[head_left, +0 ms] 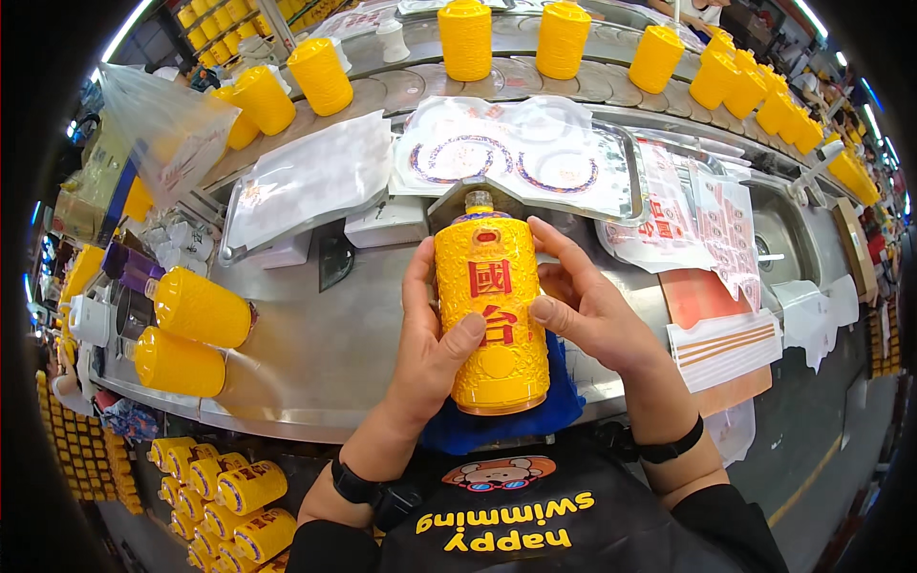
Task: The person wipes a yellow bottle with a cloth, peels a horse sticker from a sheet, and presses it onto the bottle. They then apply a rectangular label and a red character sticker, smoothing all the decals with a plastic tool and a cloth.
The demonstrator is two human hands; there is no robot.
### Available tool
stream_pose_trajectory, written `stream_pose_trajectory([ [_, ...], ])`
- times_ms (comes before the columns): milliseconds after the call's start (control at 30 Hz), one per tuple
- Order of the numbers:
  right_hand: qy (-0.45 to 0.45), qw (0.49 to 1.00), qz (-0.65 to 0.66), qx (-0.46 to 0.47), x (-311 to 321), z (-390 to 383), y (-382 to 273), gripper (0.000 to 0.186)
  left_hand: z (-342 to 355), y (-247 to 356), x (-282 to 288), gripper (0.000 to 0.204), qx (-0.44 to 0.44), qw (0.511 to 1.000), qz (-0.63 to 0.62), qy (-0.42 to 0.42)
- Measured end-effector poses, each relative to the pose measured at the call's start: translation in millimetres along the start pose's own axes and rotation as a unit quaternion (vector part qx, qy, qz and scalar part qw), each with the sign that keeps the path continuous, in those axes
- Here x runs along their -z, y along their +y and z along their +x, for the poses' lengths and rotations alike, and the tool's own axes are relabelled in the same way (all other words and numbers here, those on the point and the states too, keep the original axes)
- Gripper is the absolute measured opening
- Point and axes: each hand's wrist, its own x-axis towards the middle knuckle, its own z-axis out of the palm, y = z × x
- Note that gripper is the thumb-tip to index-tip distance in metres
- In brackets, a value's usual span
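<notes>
A yellow embossed bottle point(492, 358) with red characters down its front is in the middle, its clear neck pointing away from me. My left hand point(430, 320) holds it from the left, thumb lying across the front and fingers behind the edge. On the other side my right hand point(594, 310) holds it with curled fingers, its thumb at the bottle's edge. Beneath and behind the bottle's base is a blue cloth point(564, 396). Just beyond the neck, a metal tray point(630, 177) bears white decal sheets point(497, 143) with patterned curved strips.
Two yellow bottles point(201, 306) lie on the steel table point(315, 372) at left. Yellow containers point(465, 43) stand along a curved conveyor point(411, 91) at the back. A sink point(788, 239) and printed sheets point(659, 215) are at right. More bottles point(250, 487) are stacked at lower left.
</notes>
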Motion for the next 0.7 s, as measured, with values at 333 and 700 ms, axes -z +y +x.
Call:
stream_pose_trajectory([
  [333, -0.011, 1.0, -0.007, -0.008, 1.8, -0.8, 4.2, 0.083, -0.6, -1.4, 0.2, 0.087, -0.006, 1.0, -0.013, 0.0],
  [700, -0.002, 1.0, -0.009, 0.013, -0.3, 0.0, 9.2, 0.082, -0.4, -1.5, -2.1, 0.086, -0.009, 1.0, 0.003, 0.003],
])
